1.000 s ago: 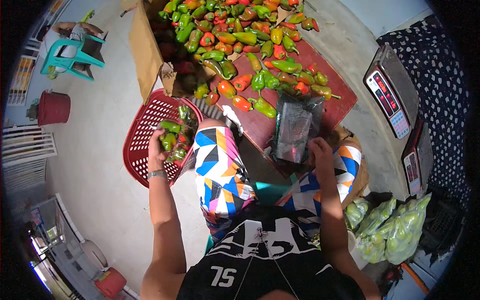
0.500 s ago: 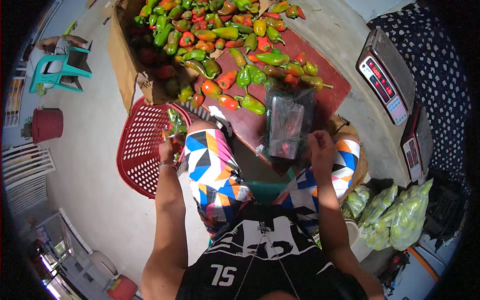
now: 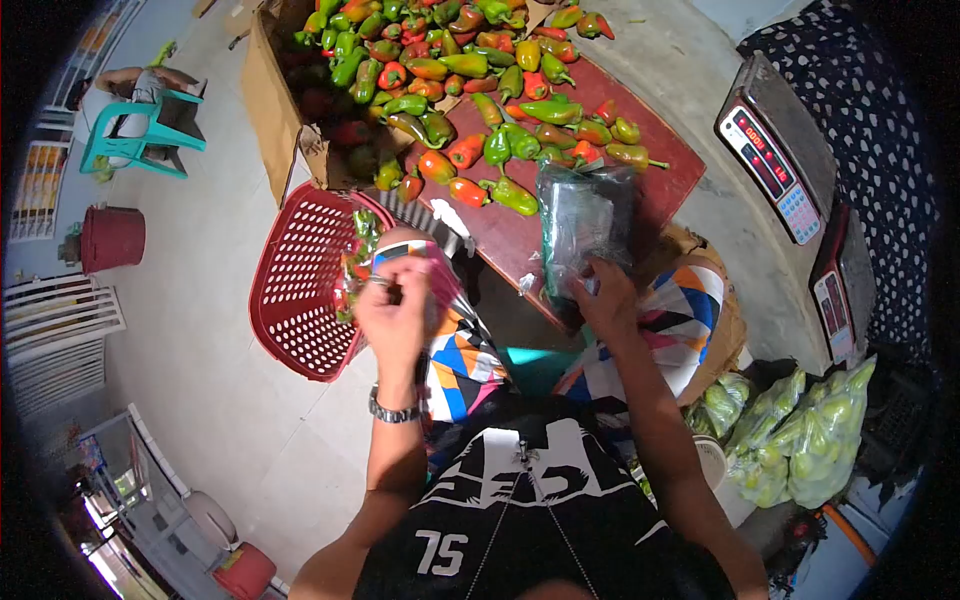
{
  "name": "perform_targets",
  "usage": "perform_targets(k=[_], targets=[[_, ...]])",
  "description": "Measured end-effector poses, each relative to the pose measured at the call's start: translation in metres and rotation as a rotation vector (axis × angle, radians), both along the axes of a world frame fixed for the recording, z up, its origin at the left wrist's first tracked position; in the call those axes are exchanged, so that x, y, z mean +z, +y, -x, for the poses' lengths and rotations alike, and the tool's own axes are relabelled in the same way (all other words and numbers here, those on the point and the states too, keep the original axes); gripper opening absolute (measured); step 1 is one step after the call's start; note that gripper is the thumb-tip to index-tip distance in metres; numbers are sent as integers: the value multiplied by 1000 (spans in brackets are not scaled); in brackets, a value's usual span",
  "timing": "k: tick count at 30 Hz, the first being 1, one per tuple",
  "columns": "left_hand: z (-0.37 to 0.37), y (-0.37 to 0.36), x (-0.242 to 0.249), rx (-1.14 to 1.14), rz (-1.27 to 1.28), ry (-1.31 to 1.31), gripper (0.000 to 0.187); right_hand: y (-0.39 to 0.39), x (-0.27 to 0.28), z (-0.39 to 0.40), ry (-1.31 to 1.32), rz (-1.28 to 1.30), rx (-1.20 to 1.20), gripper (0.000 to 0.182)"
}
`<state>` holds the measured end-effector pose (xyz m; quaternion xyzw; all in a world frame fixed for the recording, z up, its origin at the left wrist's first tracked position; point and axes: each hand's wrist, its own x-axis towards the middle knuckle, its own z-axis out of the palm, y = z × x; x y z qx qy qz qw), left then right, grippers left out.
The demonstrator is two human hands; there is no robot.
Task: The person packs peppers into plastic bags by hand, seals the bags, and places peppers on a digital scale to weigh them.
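Observation:
My left hand [image 3: 393, 300] is above my left knee, between the basket and the table, its fingers curled together. Whether anything is in them I cannot make out. Beside it, the red plastic basket [image 3: 290, 300] has packed peppers [image 3: 362, 245] in clear plastic along its inner right side. At the near edge of the table, my right hand [image 3: 606, 300] pinches the lower end of a clear plastic bag [image 3: 585, 215], part of a pile of plastic on a dark wrapper. Loose red and green peppers [image 3: 520, 140] lie on the dark red table [image 3: 655, 130] just beyond.
A cardboard box [image 3: 262, 110] with many peppers lies open at the table's far left. Two digital scales [image 3: 770, 150] stand at the right. Filled bags of green produce [image 3: 820, 440] sit on the right-hand floor. A teal chair [image 3: 150, 130] and a red pot [image 3: 115, 238] are far left.
My left hand has come out of the basket and moved right over my knee, leaving packed peppers there. My right hand has shifted left onto the plastic bag. The view has shifted slightly.

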<state>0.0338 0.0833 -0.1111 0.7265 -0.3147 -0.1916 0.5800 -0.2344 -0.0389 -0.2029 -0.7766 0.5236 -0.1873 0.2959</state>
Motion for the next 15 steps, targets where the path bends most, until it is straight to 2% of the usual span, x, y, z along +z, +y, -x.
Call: perform_targets(k=[1,3,5,6,7,8,9,10,11,13,15], targets=[[17,-1,6,-77,-4,81,5,-2,1,-1,-7,-48,-4,33],[45,-8,-7,-432,51,86,7,-2,3,-2,-23,-147,-9,33],[68,-19,-25,-798,-58,-169,13,1,-13,3,95,57,52,28],[82,-21,-21,-845,-137,-94,16,3,-18,5,153,159,82,26],[94,-25,-11,-894,-212,-20,20,2,-13,3,38,110,40,24],[105,-26,4,-977,-173,339,24,0,-8,2,-75,65,-6,22],[106,-21,14,-1175,-198,663,27,1,0,2,-181,12,-53,20],[104,-22,60,-1339,-4,837,35,4,10,3,-213,-29,-98,19],[111,-17,83,-1396,312,993,45,3,23,3,-242,-69,-141,17],[118,-27,124,-1730,760,1115,61,4,29,10,-307,-103,-204,15],[122,-18,158,-1695,962,1167,68,2,22,11,-389,-88,-243,15]])
